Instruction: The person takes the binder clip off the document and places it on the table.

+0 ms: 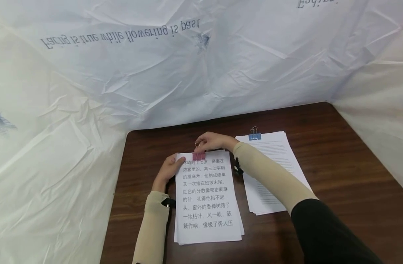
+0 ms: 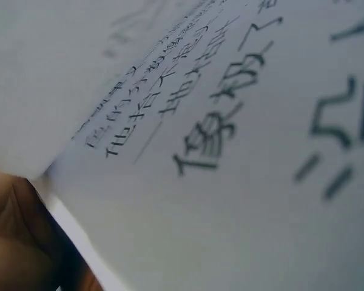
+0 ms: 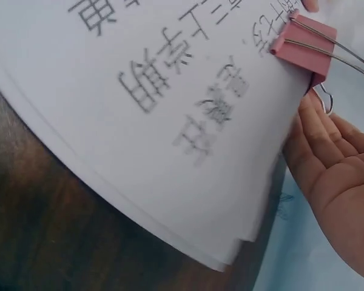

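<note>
The pink binder clip sits on the top edge of a paper stack, directly at the fingers of the right hand. Those fingers grasp the clip by its wire handles — the thumb on one side, the other fingers behind the paper's edge. The stack, printed with large characters, stretches from the fingers toward the person, its sheets slightly out of line at the bottom. The left hand pinches the stack's upper left corner, thumb on top — just left of the clip. Beyond the right-hand fingers, to their right, a second stack carries a blue binder clip; the beige sleeve crosses it. Beneath everything lies the dark wooden table.
</note>
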`<control>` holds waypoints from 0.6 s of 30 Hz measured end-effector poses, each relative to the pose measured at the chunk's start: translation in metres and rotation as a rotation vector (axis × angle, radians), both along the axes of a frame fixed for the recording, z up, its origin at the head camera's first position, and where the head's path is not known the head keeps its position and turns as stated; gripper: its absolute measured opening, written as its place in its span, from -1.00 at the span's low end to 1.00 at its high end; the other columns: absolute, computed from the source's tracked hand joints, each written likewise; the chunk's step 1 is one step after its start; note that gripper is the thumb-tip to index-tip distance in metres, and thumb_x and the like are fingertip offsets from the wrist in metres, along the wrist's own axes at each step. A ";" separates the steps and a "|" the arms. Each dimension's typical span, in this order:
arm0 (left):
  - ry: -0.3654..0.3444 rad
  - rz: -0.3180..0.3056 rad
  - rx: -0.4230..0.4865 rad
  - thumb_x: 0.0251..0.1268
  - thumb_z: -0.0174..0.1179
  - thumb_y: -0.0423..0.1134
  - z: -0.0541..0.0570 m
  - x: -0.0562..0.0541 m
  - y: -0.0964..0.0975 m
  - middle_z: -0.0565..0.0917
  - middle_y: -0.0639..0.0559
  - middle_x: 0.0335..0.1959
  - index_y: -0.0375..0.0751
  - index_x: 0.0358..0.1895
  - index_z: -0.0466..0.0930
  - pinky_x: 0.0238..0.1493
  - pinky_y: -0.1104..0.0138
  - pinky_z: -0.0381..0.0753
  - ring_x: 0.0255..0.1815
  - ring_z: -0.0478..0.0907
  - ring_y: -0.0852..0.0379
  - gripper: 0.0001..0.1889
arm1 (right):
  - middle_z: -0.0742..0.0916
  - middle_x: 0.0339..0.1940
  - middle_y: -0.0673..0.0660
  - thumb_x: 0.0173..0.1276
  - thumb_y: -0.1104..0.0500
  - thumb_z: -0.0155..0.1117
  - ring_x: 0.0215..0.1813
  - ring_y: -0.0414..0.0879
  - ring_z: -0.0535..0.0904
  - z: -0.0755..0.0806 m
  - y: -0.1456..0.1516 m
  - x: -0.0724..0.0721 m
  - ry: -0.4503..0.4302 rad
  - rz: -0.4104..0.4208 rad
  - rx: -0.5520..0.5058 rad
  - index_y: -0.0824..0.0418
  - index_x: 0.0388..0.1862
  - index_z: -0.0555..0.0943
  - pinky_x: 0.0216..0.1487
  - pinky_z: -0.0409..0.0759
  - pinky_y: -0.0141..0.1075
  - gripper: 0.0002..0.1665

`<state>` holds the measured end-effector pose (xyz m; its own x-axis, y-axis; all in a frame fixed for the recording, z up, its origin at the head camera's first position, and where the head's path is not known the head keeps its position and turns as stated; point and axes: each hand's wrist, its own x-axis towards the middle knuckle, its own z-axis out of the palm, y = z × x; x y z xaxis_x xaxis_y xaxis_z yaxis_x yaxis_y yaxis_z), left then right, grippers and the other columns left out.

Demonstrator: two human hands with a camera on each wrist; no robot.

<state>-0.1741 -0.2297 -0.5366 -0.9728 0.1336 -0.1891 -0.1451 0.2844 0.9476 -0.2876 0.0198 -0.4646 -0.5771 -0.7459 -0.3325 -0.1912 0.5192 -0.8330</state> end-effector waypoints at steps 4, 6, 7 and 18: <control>0.014 -0.014 -0.026 0.65 0.15 -0.11 0.001 0.002 0.001 0.76 -0.05 -0.32 -0.26 0.02 0.61 -0.25 0.30 0.60 -0.38 0.67 0.09 -0.75 | 0.78 0.09 0.10 0.42 -0.14 0.48 0.07 -0.07 0.71 -0.006 0.002 -0.002 -0.017 -0.025 -0.016 0.32 0.43 0.55 0.17 0.64 -0.16 -0.21; 0.020 -0.030 -0.044 0.65 0.16 -0.12 0.002 0.003 0.001 0.75 -0.05 -0.31 -0.26 0.02 0.60 -0.20 0.28 0.58 -0.36 0.65 0.09 -0.75 | 0.78 0.07 0.10 0.42 -0.15 0.48 0.05 -0.06 0.72 -0.009 0.002 -0.003 -0.028 -0.035 -0.026 0.31 0.42 0.57 0.13 0.66 -0.16 -0.22; 0.022 -0.038 -0.046 0.65 0.16 -0.12 0.002 0.003 0.001 0.75 -0.05 -0.30 -0.26 0.03 0.61 -0.17 0.27 0.57 -0.34 0.65 0.08 -0.75 | 0.78 0.05 0.09 0.42 -0.16 0.47 0.03 -0.06 0.72 -0.010 0.002 -0.004 -0.029 -0.038 -0.030 0.31 0.41 0.57 0.10 0.66 -0.17 -0.21; 0.055 0.039 -0.120 0.58 0.25 -0.18 0.000 0.000 0.000 0.75 -0.07 -0.34 -0.33 -0.06 0.69 -0.15 0.25 0.57 -0.35 0.63 0.08 -0.77 | 0.74 0.14 0.10 0.43 -0.25 0.43 0.05 -0.09 0.64 -0.013 -0.011 -0.002 0.025 -0.113 -0.022 0.28 0.39 0.61 0.16 0.61 -0.21 -0.21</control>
<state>-0.1739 -0.2294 -0.5369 -0.9862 0.0753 -0.1472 -0.1066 0.3915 0.9140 -0.2901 0.0093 -0.4775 -0.6659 -0.6827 -0.3009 -0.1533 0.5199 -0.8403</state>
